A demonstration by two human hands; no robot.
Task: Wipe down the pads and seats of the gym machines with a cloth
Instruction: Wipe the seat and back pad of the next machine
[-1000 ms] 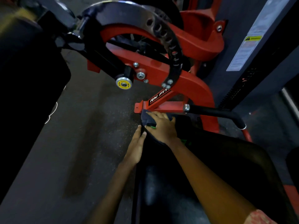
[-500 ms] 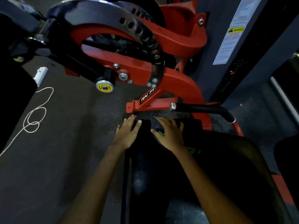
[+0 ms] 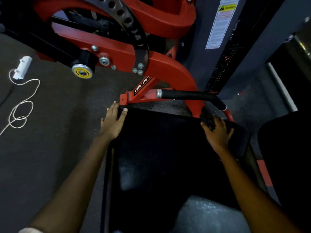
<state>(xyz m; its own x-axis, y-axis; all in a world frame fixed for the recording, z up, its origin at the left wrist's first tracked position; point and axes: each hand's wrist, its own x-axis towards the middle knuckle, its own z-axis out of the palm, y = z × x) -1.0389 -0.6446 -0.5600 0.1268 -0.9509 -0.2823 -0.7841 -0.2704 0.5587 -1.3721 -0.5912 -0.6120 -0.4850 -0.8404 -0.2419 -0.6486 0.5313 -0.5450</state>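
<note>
The left hand (image 3: 112, 122) lies flat with straight fingers on the black seat pad's (image 3: 161, 148) far left corner, while the right hand (image 3: 218, 132) presses a dark cloth (image 3: 206, 117) onto its far right corner.

This is a gym. A red machine frame (image 3: 161, 68) with a holed steel plate stands on dark rubber floor (image 3: 55, 148). Just below it lies a black seat (image 3: 159, 148).

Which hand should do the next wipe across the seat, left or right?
Right. The right hand already presses the cloth onto the seat's far right corner. The left hand lies flat on the far left corner, holding nothing.
</note>
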